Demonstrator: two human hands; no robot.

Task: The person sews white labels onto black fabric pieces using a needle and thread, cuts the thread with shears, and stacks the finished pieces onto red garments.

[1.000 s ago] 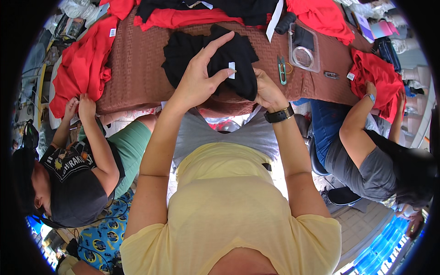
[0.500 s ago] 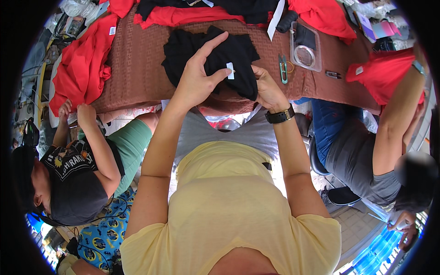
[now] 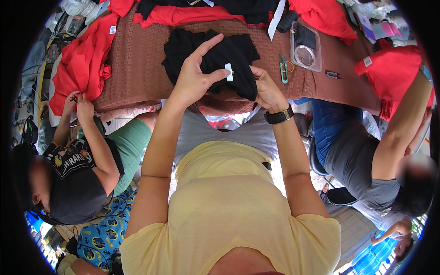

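A black garment (image 3: 181,57) lies bunched on the brown tablecloth in front of me, its near edge lifted a little. A small white label (image 3: 228,68) shows on it. My left hand (image 3: 195,80) is open over the cloth, index finger stretched away from the thumb; the thumb tip meets the label. Whether any other finger touches the cloth is hidden. At the garment's right edge, my right hand (image 3: 270,91) pinches the black fabric between thumb and fingers. Green thread snips (image 3: 283,68) lie to the right of that hand.
The brown tablecloth (image 3: 133,59) runs across the table. Right of the garment are a clear plastic box (image 3: 318,50), a black thread spool (image 3: 287,21) and small dark snips (image 3: 333,74). People on both sides handle red garments (image 3: 85,59); more clothing lies at the far edge.
My hands hold nearly the same pose, the left one shifted very slightly. The person on the right has moved a red garment rightward; the person on the left has brought their hands together.
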